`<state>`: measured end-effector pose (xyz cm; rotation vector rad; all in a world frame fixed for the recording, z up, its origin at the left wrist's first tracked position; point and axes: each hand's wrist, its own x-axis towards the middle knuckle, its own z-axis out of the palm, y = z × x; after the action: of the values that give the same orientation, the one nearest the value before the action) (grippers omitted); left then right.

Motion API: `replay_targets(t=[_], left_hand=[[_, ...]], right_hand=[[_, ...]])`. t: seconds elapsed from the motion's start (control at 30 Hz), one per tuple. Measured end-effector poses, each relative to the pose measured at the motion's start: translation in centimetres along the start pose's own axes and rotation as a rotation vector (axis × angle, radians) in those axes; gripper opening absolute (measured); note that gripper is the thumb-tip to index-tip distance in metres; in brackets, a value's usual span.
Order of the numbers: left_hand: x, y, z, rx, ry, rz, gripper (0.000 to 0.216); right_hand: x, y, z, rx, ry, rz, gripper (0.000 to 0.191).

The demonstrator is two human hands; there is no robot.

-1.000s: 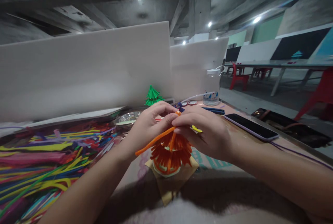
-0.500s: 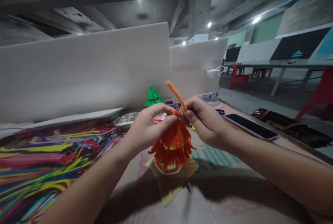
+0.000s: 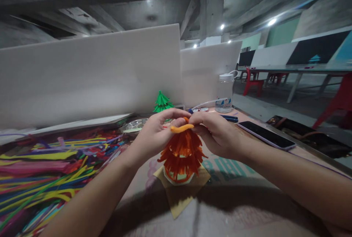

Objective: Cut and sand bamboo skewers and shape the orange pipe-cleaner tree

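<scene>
An orange pipe-cleaner tree [image 3: 181, 156] stands on a square of tan paper [image 3: 180, 192] at the middle of the table. My left hand [image 3: 156, 134] pinches the tree's tip from the left. My right hand [image 3: 217, 134] pinches an orange pipe cleaner [image 3: 181, 128] that lies bent across the tip, pointing left. Both hands have their fingers closed and meet above the tree.
A heap of coloured pipe cleaners [image 3: 46, 167] covers the table's left side. A green paper tree [image 3: 162, 102], a metal dish [image 3: 136, 124] and a clear bottle [image 3: 224, 93] stand at the back by white partitions [image 3: 90, 72]. A phone [image 3: 265, 135] lies to the right.
The orange pipe cleaner pointed down-left, then stuck up above the tip, and now lies bent over sideways across it. My hands have stayed at the tree's top.
</scene>
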<state>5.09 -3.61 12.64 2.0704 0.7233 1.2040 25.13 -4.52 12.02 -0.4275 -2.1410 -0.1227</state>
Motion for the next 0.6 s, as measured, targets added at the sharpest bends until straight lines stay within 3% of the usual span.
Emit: replay_targets(t=[0.1, 0.27, 0.33, 0.5, 0.6], left_hand=[[0.0, 0.4, 0.0, -0.051, 0.016, -0.086, 0.040], [0.3, 0.6, -0.2, -0.093, -0.031, -0.166, 0.039], [0.5, 0.3, -0.4, -0.081, -0.045, -0.179, 0.040], [0.5, 0.0, -0.5, -0.050, -0.050, -0.139, 0.033], [0.2, 0.6, -0.2, 0.020, -0.016, -0.086, 0.025]], right_hand=[[0.0, -0.1, 0.0, -0.064, -0.039, -0.033, 0.016], [0.0, 0.1, 0.0, -0.194, -0.084, -0.194, 0.019], [-0.1, 0.4, 0.1, -0.182, -0.072, -0.174, 0.018], [-0.4, 1.1, 0.8, 0.137, 0.107, 0.207, 0.007], [-0.3, 1.4, 1.2, 0.465, 0.114, 0.423, 0.004]])
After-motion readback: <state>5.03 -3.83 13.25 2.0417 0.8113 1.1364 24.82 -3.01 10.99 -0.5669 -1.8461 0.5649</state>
